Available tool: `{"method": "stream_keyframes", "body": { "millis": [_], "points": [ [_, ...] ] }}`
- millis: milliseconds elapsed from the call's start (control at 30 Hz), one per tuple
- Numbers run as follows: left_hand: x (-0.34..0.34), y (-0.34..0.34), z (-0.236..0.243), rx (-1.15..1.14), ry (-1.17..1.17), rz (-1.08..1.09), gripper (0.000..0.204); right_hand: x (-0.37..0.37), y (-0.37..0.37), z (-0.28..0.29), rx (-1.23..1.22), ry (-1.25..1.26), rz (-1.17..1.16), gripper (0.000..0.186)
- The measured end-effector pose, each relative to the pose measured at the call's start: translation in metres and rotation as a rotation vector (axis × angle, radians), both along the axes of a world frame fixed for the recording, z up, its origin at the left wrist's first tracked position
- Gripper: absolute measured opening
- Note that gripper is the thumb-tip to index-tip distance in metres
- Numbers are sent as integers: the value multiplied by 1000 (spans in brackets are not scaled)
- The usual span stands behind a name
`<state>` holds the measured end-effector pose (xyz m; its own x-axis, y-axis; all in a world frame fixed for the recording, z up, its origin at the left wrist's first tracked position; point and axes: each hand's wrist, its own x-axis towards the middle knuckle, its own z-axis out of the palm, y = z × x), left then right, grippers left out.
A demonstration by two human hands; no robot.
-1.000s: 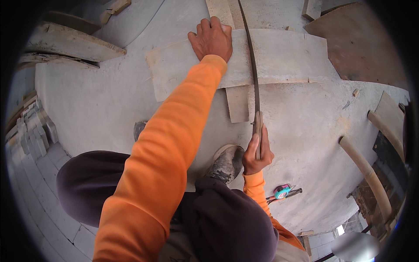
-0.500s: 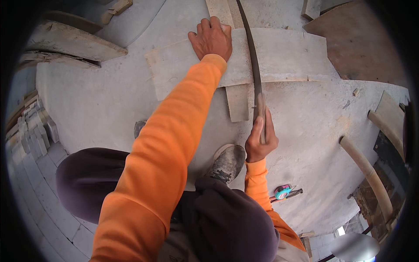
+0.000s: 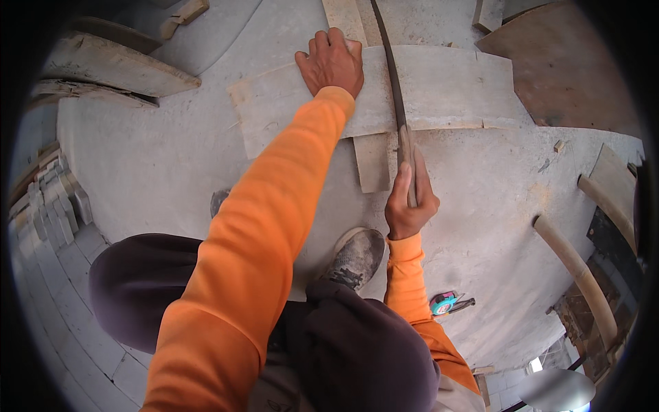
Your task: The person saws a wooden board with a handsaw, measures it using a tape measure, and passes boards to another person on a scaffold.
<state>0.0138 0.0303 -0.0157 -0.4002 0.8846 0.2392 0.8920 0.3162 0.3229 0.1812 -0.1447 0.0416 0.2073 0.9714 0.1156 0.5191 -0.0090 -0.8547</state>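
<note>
A pale wooden board (image 3: 453, 86) lies across the floor, raised on a short wooden strip (image 3: 373, 165) beneath it. At its far edge, left of the middle, my left hand (image 3: 333, 65) presses down with fingers curled over the edge. My right hand (image 3: 412, 206) grips the wooden handle of a handsaw, on the near side of the board. The dark saw blade (image 3: 394, 75) appears almost edge-on and crosses the board just right of my left hand. Whether its teeth are deep in the wood is hard to see.
A teal tape measure (image 3: 443, 303) lies beside my right forearm. Curved boards (image 3: 123, 65) rest at far left and a brown panel (image 3: 576, 69) at far right. Curved wooden pieces (image 3: 576, 271) stand at right; a stack of grey blocks (image 3: 58, 206) is at left. My shoe (image 3: 355, 257) is near the board.
My right hand and the saw have slid a little away from me along the cut line. The left hand stays in place on the board.
</note>
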Motion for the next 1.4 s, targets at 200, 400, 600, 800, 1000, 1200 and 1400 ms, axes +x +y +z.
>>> {"method": "stream_keyframes", "body": {
  "millis": [200, 400, 600, 800, 1000, 1200, 1400],
  "points": [
    [-19, -6, 3, -38, 22, -1, 16, 10, -90, 0, -94, 18, 17, 35],
    [-6, -5, 4, -2, -6, 4, 16, 18, -100, -2, -118, -8, -61, 37],
    [-14, -6, -3, 3, 36, 15, 16, -6, -20, 7, -107, 41, -2, 34],
    [-9, -3, 2, -6, 31, -35, 16, 41, -162, 17, -160, -46, -9, 37],
    [-3, 1, -1, -6, 38, 7, 17, -11, 4, 4, -17, 28, -22, 35],
    [-7, 2, 1, -16, 37, 15, 19, 31, -137, 20, -130, -24, -48, 39],
    [-3, 2, 2, -78, 47, 6, 20, -2, -17, 9, -19, 15, -12, 34]
  ]
}}
